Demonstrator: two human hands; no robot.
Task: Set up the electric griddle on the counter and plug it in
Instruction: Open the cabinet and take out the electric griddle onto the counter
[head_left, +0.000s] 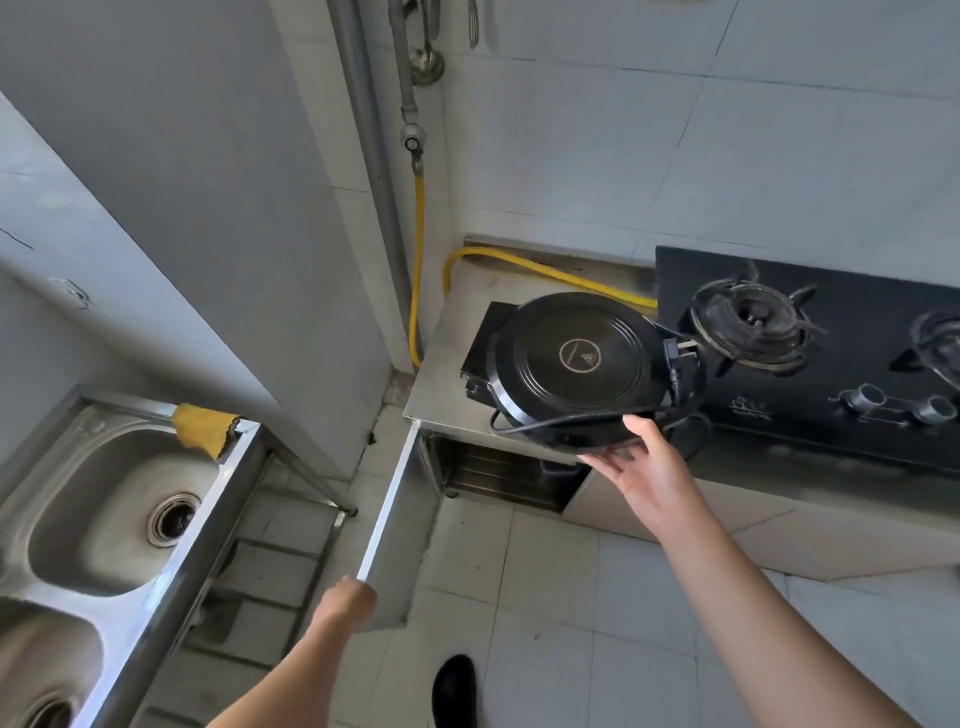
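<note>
A round black electric griddle (576, 364) lies on the steel counter (447, 374), resting partly on a flat black square appliance (480, 343). Its black power cord (685, 384) loops around the right and front side, the plug lying by the right rim. My right hand (641, 467) grips the griddle's front edge, thumb on top and fingers underneath. My left hand (345, 603) holds the outer edge of the open cabinet door (395, 514) below the counter.
A black two-burner gas stove (810, 353) sits right of the griddle. A yellow gas hose (418, 260) runs down the wall and along the counter's back. A steel double sink (114, 499) with a yellow cloth (205, 423) stands at left. My dark shoe (454, 686) is on the tiled floor.
</note>
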